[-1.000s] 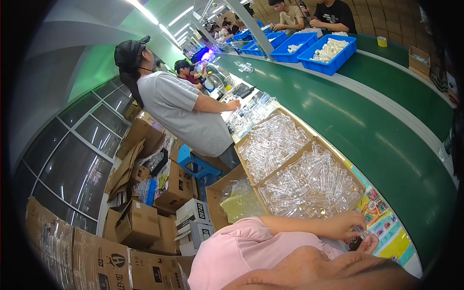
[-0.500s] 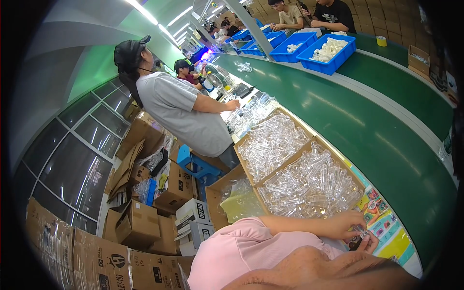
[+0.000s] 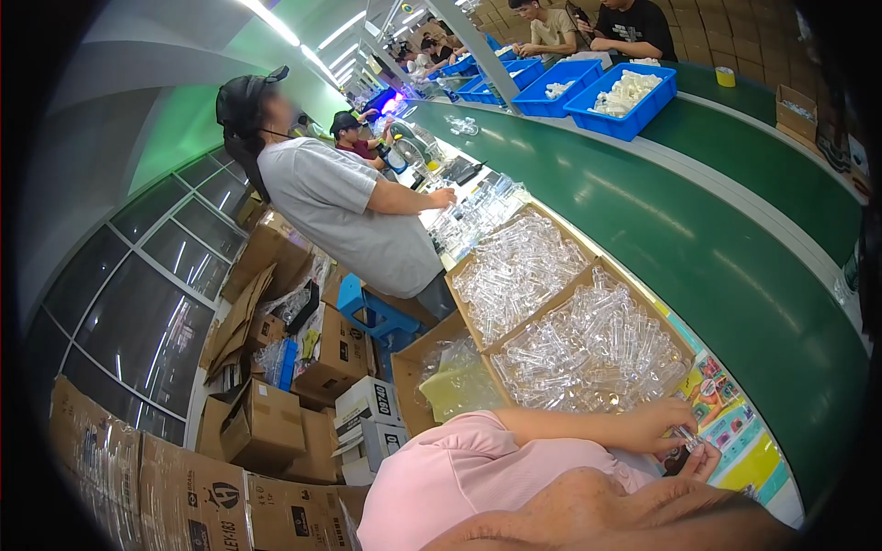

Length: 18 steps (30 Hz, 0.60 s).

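My left hand (image 3: pixel 660 426) reaches in at the lower right from a pink sleeve, its fingers closed on a small clear plastic piece (image 3: pixel 687 439). My right hand (image 3: pixel 704 461) meets it there, with thumb and fingertips pinching the same piece from the other side. Something dark shows just below the fingers; I cannot make out what it is. Right beside my left forearm stands a cardboard tray (image 3: pixel 691 354) heaped with clear plastic parts (image 3: pixel 593 344). A second tray of similar clear parts (image 3: pixel 519 275) adjoins it farther off.
A green conveyor belt (image 3: pixel 643 216) runs along the table's right side. Blue bins (image 3: pixel 634 124) of whitish parts stand beyond it. A co-worker in a grey shirt (image 3: pixel 340 197) works farther along my side. Cardboard boxes (image 3: pixel 262 427) and a blue stool (image 3: pixel 372 308) fill the left.
My fingers have shifted very slightly around the clear plastic piece. Both hands stay in the same place; the trays have not moved.
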{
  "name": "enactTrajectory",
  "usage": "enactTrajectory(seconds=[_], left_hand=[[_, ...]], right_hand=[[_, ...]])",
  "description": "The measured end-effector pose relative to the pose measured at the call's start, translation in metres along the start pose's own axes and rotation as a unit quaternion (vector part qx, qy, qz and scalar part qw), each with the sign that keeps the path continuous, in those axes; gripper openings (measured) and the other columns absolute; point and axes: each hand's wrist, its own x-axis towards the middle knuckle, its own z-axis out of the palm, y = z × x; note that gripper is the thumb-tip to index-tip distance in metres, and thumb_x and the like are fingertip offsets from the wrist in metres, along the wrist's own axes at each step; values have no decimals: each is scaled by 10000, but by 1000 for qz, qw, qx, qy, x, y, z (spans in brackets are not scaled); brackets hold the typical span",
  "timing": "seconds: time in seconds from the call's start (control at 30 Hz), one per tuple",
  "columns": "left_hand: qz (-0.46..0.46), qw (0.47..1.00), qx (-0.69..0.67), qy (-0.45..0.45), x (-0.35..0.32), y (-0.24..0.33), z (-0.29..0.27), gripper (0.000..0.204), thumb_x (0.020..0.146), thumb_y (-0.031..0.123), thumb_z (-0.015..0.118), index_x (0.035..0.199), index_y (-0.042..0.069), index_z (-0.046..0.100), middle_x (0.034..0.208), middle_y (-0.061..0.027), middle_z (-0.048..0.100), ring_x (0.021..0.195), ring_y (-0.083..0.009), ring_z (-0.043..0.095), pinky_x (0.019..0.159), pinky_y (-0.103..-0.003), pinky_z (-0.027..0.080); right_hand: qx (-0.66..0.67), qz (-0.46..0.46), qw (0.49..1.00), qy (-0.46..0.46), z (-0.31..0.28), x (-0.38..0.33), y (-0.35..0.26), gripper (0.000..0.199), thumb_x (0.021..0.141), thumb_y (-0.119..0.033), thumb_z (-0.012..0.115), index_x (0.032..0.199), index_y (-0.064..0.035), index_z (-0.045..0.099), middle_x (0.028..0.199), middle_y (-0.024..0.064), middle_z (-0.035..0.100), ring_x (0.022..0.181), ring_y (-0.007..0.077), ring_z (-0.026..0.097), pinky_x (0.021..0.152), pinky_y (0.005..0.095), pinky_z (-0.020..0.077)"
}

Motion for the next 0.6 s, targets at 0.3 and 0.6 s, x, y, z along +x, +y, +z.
enactTrajectory(seconds=[0.3, 0.6], left_hand=[[6, 1000, -7, 3, 1, 1, -1, 222, 746, 88, 658, 951, 63, 577, 941, -99, 587, 916, -306, 541, 810, -399, 423], [-2, 1000, 3, -1, 0, 1, -1, 239, 736, 84, 669, 956, 63, 579, 961, -101, 588, 936, -305, 543, 821, -399, 425]], right_hand=[[-6, -10, 1000, 8, 0, 0, 2, 279, 973, -251, 441, 1075, 7, 472, 997, 111, 526, 911, 169, 512, 795, 285, 430], [22, 99, 995, 16, -1, -1, 0, 279, 970, -260, 446, 1075, -3, 473, 979, 105, 523, 881, 158, 502, 769, 275, 430]])
